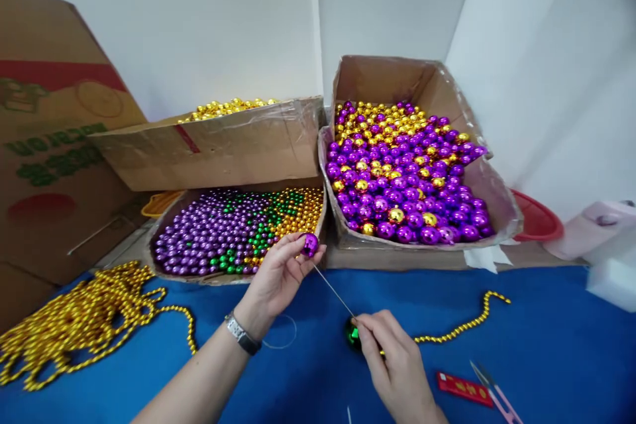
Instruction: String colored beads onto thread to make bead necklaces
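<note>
A person's left hand pinches a purple bead between fingertips, grip clamped on it, at the tip of a thin needle that the right hand pinches beside a green bead, lining hole and point up. Gold bead strands lie on the blue bench; cardboard boxes of beads stand against white walls within reach.

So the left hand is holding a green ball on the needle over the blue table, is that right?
Not quite. In the head view the left hand pinches a purple ball at the tip of the needle. The green ball is down by the right hand. The blue table is correct.
</note>
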The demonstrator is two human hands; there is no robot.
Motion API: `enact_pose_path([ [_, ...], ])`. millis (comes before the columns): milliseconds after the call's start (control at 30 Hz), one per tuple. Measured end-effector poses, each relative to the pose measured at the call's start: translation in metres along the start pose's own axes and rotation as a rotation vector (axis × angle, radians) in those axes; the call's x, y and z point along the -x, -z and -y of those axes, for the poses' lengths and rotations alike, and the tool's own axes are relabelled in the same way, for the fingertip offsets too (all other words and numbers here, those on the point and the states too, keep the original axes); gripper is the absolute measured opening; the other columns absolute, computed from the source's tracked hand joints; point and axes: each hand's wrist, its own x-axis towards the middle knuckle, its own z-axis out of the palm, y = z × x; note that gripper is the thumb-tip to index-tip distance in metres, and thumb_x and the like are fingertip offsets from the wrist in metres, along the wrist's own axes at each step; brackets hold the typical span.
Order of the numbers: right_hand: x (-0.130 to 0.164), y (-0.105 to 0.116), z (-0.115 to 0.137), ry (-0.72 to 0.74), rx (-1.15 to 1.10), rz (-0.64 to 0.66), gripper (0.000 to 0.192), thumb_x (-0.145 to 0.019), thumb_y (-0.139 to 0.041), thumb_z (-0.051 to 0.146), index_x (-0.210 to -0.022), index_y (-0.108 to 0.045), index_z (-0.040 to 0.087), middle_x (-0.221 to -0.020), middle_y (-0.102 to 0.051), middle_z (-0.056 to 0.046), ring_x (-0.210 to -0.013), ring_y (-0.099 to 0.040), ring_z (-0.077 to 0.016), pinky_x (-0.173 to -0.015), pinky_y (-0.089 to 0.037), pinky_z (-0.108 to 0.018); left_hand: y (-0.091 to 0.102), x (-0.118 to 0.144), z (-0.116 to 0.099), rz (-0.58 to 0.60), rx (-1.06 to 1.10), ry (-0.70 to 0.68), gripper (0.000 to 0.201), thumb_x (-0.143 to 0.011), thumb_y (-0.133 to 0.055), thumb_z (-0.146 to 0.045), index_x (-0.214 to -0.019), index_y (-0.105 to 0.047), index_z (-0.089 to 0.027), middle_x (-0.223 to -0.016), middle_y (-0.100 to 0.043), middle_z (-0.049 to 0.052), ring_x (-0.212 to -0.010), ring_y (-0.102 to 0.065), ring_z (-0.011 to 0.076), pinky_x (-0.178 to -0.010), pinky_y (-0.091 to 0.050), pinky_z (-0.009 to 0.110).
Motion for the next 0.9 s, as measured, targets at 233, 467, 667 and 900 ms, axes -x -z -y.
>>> enact_pose_path([
  [233, 0.006, -0.011, 0.0, 0.03, 0.064, 0.05, 0.021, -0.095, -0.04, 0.017, -0.105, -0.058, 0.02, -0.085, -0.057, -0.005, -0.076, -0.059, -0.0147, -0.069, -0.046, -0.025, 0.013, 0.021, 0.002, -0.076, 0.036, -0.045, 0.018, -0.078, -0.064, -0.011, -0.095, -0.058, -0.012, -0.092, -0.066, 0.006, -0.087, -0.067, 0.0211, -0.08, -0.055, 0.028],
  [467, 0.007, -0.014, -0.002, 0.034, 0.119, 0.079, 0.022, -0.095, -0.039, 0.017, -0.106, -0.058, 0.021, -0.086, -0.057, -0.005, -0.075, -0.059, -0.0153, -0.068, -0.047, -0.026, 0.016, 0.026, 0.005, -0.102, 0.062, -0.085, 0.02, -0.077, -0.065, -0.011, -0.094, -0.057, -0.013, -0.091, -0.066, 0.005, -0.087, -0.067, 0.0204, -0.083, -0.055, 0.03],
  [667, 0.01, -0.015, -0.005, 0.061, 0.174, 0.069, 0.023, -0.095, -0.038, 0.018, -0.107, -0.058, 0.02, -0.083, -0.057, -0.006, -0.072, -0.059, -0.0159, -0.067, -0.048, -0.027, 0.019, 0.025, 0.007, -0.126, 0.073, -0.093, 0.02, -0.076, -0.066, -0.011, -0.093, -0.057, -0.013, -0.091, -0.066, 0.005, -0.087, -0.067, 0.0194, -0.085, -0.054, 0.032],
  [900, 0.007, -0.019, -0.003, 0.04, 0.177, 0.058, 0.024, -0.095, -0.038, 0.019, -0.104, -0.06, 0.019, -0.083, -0.058, -0.006, -0.073, -0.061, -0.016, -0.071, -0.05, -0.026, 0.017, 0.044, 0.024, -0.068, -0.097, -0.171, 0.031, -0.072, -0.071, -0.014, -0.099, -0.056, -0.017, -0.101, -0.063, 0.006, -0.097, -0.063, 0.021, -0.086, -0.052, 0.036],
])
